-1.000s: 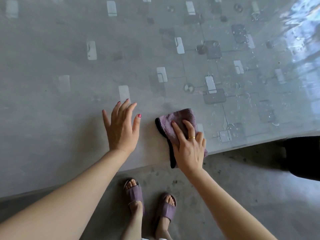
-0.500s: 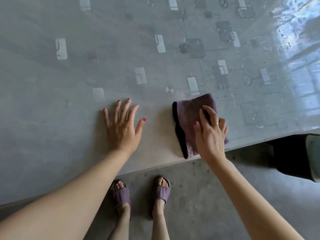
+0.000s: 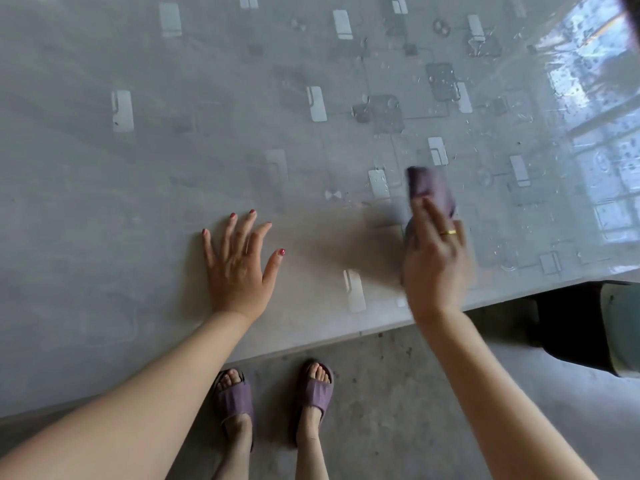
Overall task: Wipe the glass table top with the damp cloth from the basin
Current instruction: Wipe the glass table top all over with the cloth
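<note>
**Purple cloth under the right hand on the wet table**

The right hand (image 3: pixel 437 265) is pressing a folded purple damp cloth (image 3: pixel 431 189) flat against the glossy grey glass table (image 3: pixel 138 202), its grip laid over the cloth with fingers extended rather than curled; both are motion-blurred. The cloth is lying near the table's front edge, beside water droplets to its right. The left hand (image 3: pixel 239 265) is resting flat on the table, its grip spread wide, well apart from the cloth.
</note>
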